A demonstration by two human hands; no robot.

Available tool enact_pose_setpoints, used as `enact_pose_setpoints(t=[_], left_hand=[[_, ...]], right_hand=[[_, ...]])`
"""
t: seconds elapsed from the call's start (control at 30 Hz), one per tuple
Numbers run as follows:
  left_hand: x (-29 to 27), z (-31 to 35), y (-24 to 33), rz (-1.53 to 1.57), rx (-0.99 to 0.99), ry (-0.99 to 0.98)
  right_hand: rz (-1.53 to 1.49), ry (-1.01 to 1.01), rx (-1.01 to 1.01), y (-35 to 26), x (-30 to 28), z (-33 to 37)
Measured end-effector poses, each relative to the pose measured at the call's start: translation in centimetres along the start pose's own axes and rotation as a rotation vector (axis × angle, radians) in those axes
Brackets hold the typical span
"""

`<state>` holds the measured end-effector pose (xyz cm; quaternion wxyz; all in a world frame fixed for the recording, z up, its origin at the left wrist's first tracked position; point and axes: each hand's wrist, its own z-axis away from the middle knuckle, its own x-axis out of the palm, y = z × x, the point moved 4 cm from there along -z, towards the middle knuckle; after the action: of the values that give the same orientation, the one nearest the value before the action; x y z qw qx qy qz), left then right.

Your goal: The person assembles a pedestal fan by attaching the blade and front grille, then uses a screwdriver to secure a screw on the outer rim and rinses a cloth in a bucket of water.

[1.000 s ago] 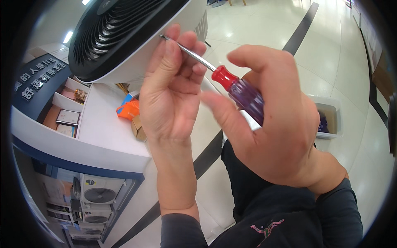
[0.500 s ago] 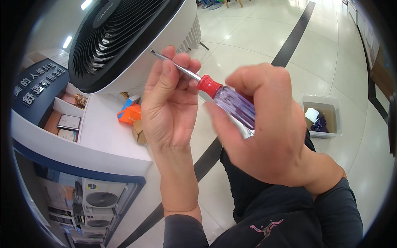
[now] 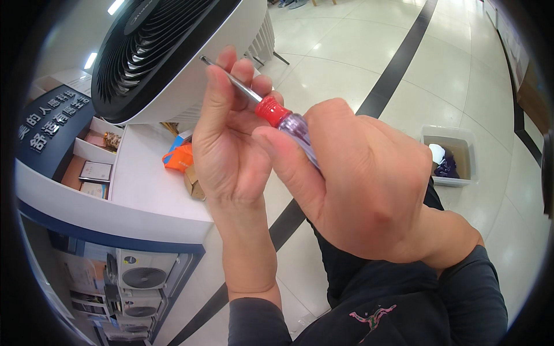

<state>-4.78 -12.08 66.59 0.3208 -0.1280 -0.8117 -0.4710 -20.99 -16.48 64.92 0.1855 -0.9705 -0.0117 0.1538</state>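
A screwdriver [image 3: 271, 109] with a clear purple handle, a red collar and a metal shaft points up and left. Its tip meets the side of a white-and-black fan [image 3: 222, 36], at a small spot on the white housing. My right hand [image 3: 369, 179] is wrapped round the handle and hides most of it. Palm up, my left hand [image 3: 234, 132] holds the metal shaft between thumb and fingers, close to the fan's housing. The fan has a black spiral grille and stands at the upper left.
Under the fan, a white counter [image 3: 153, 184] carries an orange bag [image 3: 180, 157] and a small cardboard box [image 3: 194, 183]. A translucent tub [image 3: 449, 173] with dark and white items sits on the tiled floor at right. Boxed outdoor units [image 3: 144, 277] show at lower left.
My right hand has closed round the handle, where its fingers were looser before. Both hands and the screwdriver sit slightly further left, and the fan has shifted up and left in view.
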Motion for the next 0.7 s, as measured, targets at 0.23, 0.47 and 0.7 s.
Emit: enact_pose_setpoints(t=[0.23,0.47,0.7], left_hand=[[0.7,0.1,-0.2,0.033,0.007,0.008],[1.0,0.7,-0.7,0.055,-0.001,-0.014],[0.1,-0.2,-1.1,0.145,-0.037,0.003]], right_hand=[[-0.06,0.117,-0.111,-0.3,-0.2,-0.1],[-0.148,0.201,-0.056,-0.3,-0.7,-0.8],[-0.044,0.081,-0.032,-0.4,-1.0,-0.6]])
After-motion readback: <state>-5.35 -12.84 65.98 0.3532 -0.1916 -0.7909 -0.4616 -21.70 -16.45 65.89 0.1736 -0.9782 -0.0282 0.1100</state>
